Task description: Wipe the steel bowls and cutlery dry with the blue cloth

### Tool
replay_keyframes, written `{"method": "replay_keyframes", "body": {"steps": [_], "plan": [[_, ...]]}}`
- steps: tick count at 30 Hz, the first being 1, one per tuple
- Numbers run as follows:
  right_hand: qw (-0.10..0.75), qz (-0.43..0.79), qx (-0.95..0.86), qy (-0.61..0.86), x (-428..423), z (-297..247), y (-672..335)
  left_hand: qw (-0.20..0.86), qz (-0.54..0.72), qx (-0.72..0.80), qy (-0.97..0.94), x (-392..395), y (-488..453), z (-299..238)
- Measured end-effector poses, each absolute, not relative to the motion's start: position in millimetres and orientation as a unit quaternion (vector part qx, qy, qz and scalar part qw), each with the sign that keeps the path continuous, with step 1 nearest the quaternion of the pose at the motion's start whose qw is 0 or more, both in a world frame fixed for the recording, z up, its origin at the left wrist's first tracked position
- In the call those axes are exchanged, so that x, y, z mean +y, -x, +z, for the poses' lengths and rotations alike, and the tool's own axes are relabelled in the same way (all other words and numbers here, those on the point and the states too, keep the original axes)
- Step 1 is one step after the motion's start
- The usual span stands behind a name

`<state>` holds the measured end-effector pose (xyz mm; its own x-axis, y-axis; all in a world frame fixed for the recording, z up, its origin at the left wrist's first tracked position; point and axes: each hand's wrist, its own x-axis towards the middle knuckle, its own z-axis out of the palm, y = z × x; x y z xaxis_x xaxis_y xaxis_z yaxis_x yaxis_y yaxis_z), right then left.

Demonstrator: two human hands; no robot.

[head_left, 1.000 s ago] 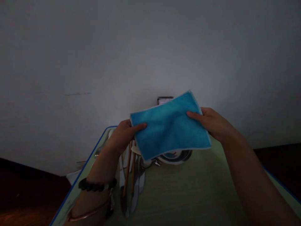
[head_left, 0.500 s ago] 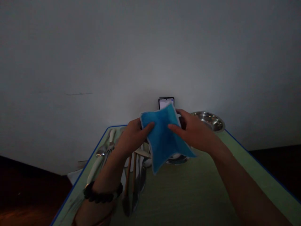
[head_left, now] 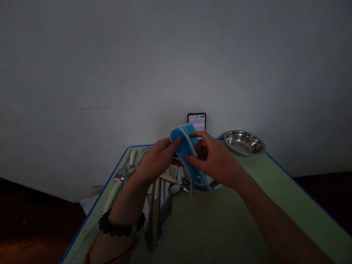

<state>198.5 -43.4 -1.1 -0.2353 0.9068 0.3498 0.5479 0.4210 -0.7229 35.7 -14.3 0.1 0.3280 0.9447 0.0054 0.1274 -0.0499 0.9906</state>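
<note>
A blue cloth (head_left: 184, 148) with pale edging hangs in front of me, doubled over lengthwise, its lower corners dangling. My left hand (head_left: 158, 157) pinches its upper left part, thumb lying on the front. On the other side, my right hand (head_left: 217, 157) has thumb and index finger on the folded right part; its other fingers curl behind and are partly hidden. Below the cloth, a shiny metal dish (head_left: 217, 186) is partly covered by it. Just left of that lie a spoon (head_left: 173, 189) and other cutlery under my left wrist.
A phone (head_left: 197, 121) leans on the wall at the table's far edge. At the back right stands a steel bowl (head_left: 244, 143). White-handled cutlery (head_left: 112, 196) lies along the left edge, with wooden-handled utensils (head_left: 150, 216) nearer the middle. The green table (head_left: 277, 183) has blue edging.
The cloth has gone from spread out to folded over lengthwise and narrower. My right hand has moved left, closer to my left hand. More of the phone and the bowl shows.
</note>
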Motion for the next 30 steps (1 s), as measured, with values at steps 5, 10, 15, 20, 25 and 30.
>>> {"method": "replay_keyframes", "body": {"steps": [5, 10, 15, 20, 25, 30], "plan": [[0.358, 0.295, -0.778, 0.424, -42.7, -2.1, -203.1, 0.548, 0.381, 0.405, -0.625, -13.7, -31.9, 0.1], [0.356, 0.314, -0.787, 0.394, -36.8, -1.6, -211.6, 0.498, 0.372, 0.442, -0.647, -14.5, -31.2, 4.1], [0.44, 0.228, -0.719, 0.488, -26.0, -7.0, -222.0, 0.525, 0.401, 0.428, -0.617, -14.1, -31.3, 2.2], [0.425, 0.385, -0.676, 0.462, -20.9, -8.7, -230.9, 0.564, 0.407, 0.377, -0.611, -14.6, -31.8, 1.1], [0.456, 0.427, -0.654, 0.426, -18.2, -5.0, -239.8, 0.539, 0.397, 0.381, -0.638, -15.8, -33.2, 3.0], [0.503, 0.335, -0.615, 0.507, -25.7, 12.6, -267.6, 0.515, 0.365, 0.358, -0.688, -16.1, -33.9, 6.5]]}}
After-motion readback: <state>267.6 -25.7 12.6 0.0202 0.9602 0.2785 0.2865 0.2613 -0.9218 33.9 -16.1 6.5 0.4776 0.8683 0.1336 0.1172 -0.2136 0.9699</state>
